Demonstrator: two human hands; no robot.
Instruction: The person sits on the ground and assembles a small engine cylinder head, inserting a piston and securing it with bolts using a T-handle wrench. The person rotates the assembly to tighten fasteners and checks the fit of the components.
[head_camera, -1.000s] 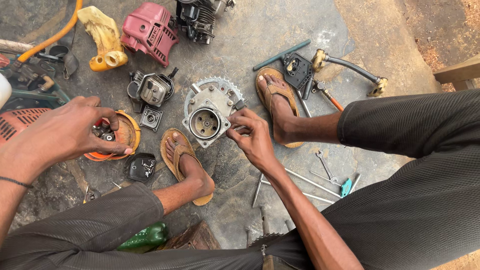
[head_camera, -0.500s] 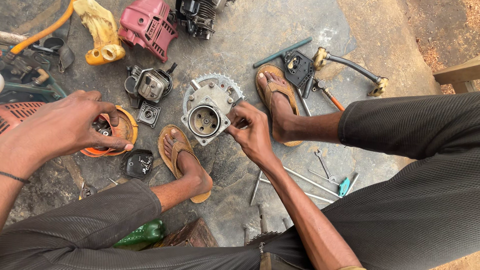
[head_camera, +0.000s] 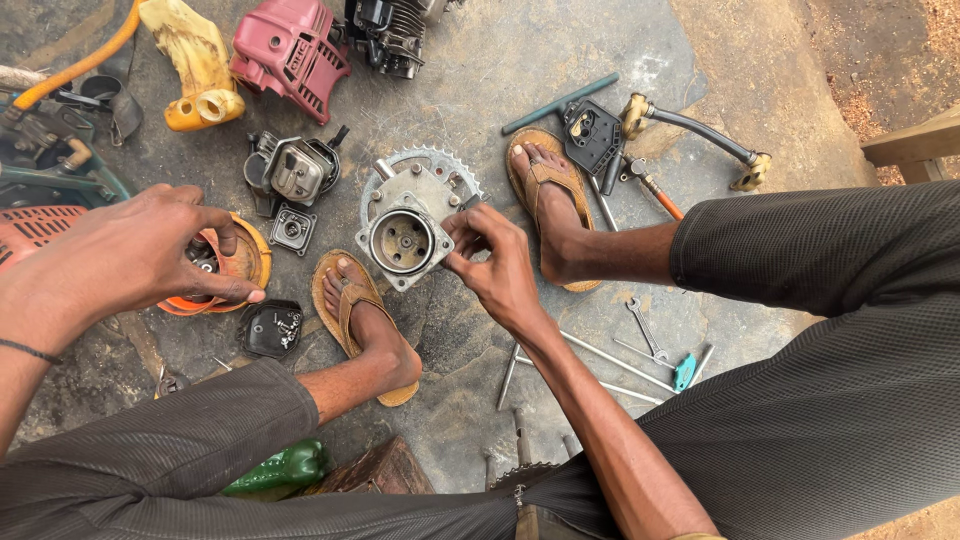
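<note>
While the right hand (head_camera: 495, 262) pinches at the edge of the grey metal housing (head_camera: 408, 232), the left hand (head_camera: 150, 255) works apart over the orange cup (head_camera: 240, 265).

Standing on the stone floor (head_camera: 500, 90) between the two sandalled feet, the housing has its round bore facing up and its toothed rim toward the far side. It lies just left of the right hand's fingertips, whose thumb and forefinger are pressed together on its right-hand corner, perhaps around a small fastener; the view is too fine to tell. The left hand, well to the left, curls its fingers into the orange cup, thumb along the near rim, grasping something dark inside. The right hand is plainly the nearer.
</note>
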